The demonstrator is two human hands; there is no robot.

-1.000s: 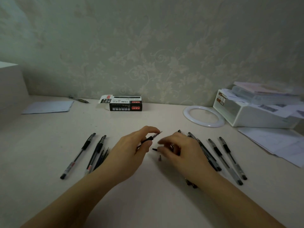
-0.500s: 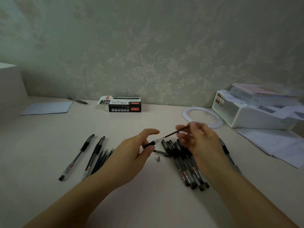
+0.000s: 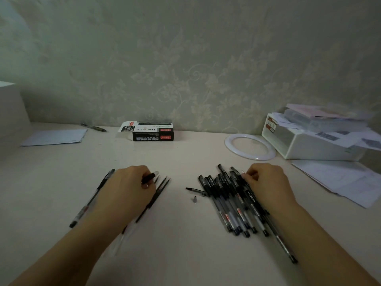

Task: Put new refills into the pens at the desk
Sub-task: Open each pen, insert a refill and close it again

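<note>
Your left hand (image 3: 127,188) pinches the pen barrel (image 3: 150,176); loose refills (image 3: 159,188) lie just right of it, pointing away. Your right hand (image 3: 268,182), fingers curled, rests on the pen pile (image 3: 231,203).

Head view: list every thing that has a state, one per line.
Left hand: grips a black-gripped pen barrel.
Right hand: fingers curled on the heap of capped black pens.
Black-and-white refill box: end flap open.
Small grey pen tip cone: loose on the desk.
</note>
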